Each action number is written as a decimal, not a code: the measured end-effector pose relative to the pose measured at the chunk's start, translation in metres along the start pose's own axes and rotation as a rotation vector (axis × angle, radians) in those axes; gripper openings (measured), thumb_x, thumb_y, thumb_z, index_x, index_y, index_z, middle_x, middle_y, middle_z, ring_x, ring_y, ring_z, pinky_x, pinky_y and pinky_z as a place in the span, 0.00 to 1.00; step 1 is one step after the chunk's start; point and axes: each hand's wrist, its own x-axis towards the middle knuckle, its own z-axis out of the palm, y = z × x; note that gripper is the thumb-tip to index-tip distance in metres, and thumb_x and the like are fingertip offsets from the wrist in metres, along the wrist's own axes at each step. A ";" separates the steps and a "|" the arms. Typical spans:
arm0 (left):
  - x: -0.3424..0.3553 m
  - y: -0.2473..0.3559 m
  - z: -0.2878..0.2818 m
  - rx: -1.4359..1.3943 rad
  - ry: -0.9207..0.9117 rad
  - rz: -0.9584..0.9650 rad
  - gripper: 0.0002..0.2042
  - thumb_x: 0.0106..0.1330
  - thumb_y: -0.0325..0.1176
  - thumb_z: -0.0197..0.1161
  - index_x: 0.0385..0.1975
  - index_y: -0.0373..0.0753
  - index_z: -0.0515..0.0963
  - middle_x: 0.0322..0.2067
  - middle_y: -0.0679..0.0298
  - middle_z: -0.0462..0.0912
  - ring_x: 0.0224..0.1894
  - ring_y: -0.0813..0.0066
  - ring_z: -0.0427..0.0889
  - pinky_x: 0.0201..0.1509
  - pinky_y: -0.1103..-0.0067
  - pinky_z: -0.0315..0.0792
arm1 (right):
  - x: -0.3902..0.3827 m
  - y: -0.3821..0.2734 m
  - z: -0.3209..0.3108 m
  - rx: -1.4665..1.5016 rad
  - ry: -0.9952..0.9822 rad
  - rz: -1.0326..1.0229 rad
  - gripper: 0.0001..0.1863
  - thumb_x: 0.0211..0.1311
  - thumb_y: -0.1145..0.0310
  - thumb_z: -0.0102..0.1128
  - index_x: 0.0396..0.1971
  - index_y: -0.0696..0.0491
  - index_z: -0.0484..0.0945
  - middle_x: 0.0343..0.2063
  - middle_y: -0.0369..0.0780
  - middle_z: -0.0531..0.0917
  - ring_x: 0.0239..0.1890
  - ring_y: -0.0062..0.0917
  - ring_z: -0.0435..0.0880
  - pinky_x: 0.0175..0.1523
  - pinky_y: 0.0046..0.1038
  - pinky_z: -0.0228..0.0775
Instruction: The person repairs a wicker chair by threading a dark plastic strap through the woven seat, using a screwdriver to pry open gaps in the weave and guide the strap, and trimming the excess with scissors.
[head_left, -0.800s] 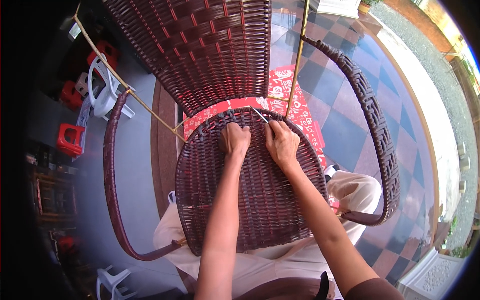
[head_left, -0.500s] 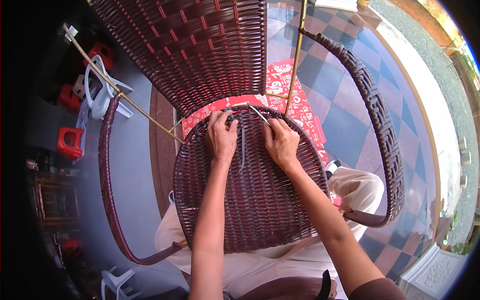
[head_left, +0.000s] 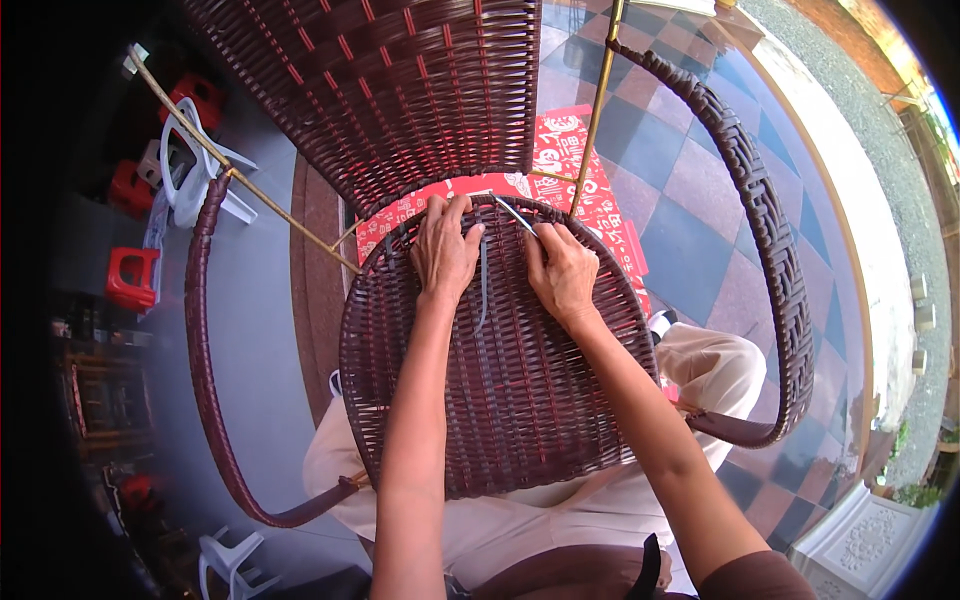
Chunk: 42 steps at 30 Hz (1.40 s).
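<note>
A dark brown woven chair seat (head_left: 520,400) lies over my lap, its backrest (head_left: 440,90) rising at the far side. My left hand (head_left: 445,250) is at the far left of the seat, with its fingers bent over the seat's rim (head_left: 483,200) and its thumb on the weave. In my right hand (head_left: 562,270), closed, is a slim pointed metal tool (head_left: 513,212); its tip reaches the rim, right of my left fingers. A loose grey strip (head_left: 484,285) hangs over the weave between my hands. The tool's handle end is hidden in my right hand.
Wrapped armrests curve out at the left (head_left: 200,350) and right (head_left: 775,250). Bare brass-coloured frame tubes (head_left: 597,110) flank the backrest. Red patterned cloth (head_left: 610,215) lies beyond the seat. White plastic chairs (head_left: 200,180) and red stools (head_left: 133,278) stand to the left.
The seat has shifted slightly away from me and to the left in view. My left fingers have moved farther over the rim. My right hand still holds the metal tool at the rim.
</note>
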 end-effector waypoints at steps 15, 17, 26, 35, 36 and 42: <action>-0.005 -0.009 0.024 -0.014 0.173 -0.010 0.03 0.61 0.32 0.53 0.32 0.43 0.68 0.31 0.64 0.73 0.33 0.60 0.73 0.34 0.66 0.69 | 0.024 -0.010 -0.007 -0.285 -0.328 -0.005 0.10 0.57 0.62 0.51 0.26 0.53 0.75 0.23 0.43 0.78 0.24 0.39 0.78 0.27 0.38 0.69; -0.005 -0.005 0.025 0.005 0.155 -0.077 0.04 0.60 0.33 0.54 0.31 0.44 0.68 0.30 0.65 0.74 0.35 0.60 0.75 0.33 0.65 0.68 | 0.032 -0.012 -0.012 -0.307 -0.329 -0.016 0.09 0.56 0.63 0.51 0.25 0.52 0.76 0.20 0.44 0.78 0.23 0.39 0.78 0.27 0.38 0.69; -0.007 -0.010 0.025 0.002 0.184 -0.053 0.04 0.59 0.31 0.55 0.31 0.43 0.67 0.29 0.65 0.73 0.34 0.60 0.74 0.32 0.66 0.67 | 0.051 -0.030 -0.025 -0.350 -0.353 -0.066 0.07 0.44 0.71 0.55 0.11 0.53 0.76 0.13 0.45 0.77 0.17 0.35 0.79 0.24 0.33 0.71; -0.006 -0.008 0.026 0.013 0.195 -0.053 0.05 0.59 0.32 0.55 0.31 0.44 0.67 0.29 0.65 0.73 0.34 0.60 0.74 0.32 0.65 0.67 | 0.065 -0.027 -0.013 -0.465 -0.496 -0.047 0.06 0.45 0.71 0.54 0.15 0.53 0.78 0.17 0.44 0.79 0.22 0.34 0.81 0.27 0.32 0.72; -0.006 -0.009 0.027 0.013 0.192 -0.054 0.05 0.59 0.32 0.55 0.31 0.44 0.67 0.29 0.65 0.73 0.34 0.60 0.74 0.32 0.65 0.67 | 0.068 -0.028 -0.013 -0.484 -0.554 -0.067 0.06 0.46 0.71 0.53 0.16 0.53 0.78 0.19 0.45 0.80 0.24 0.33 0.81 0.29 0.32 0.73; -0.006 -0.009 0.027 0.011 0.194 -0.047 0.04 0.59 0.32 0.55 0.31 0.44 0.67 0.29 0.65 0.73 0.34 0.60 0.74 0.32 0.65 0.67 | 0.084 -0.038 -0.011 -0.552 -0.576 -0.217 0.08 0.49 0.70 0.52 0.17 0.54 0.78 0.19 0.46 0.79 0.23 0.35 0.81 0.29 0.33 0.72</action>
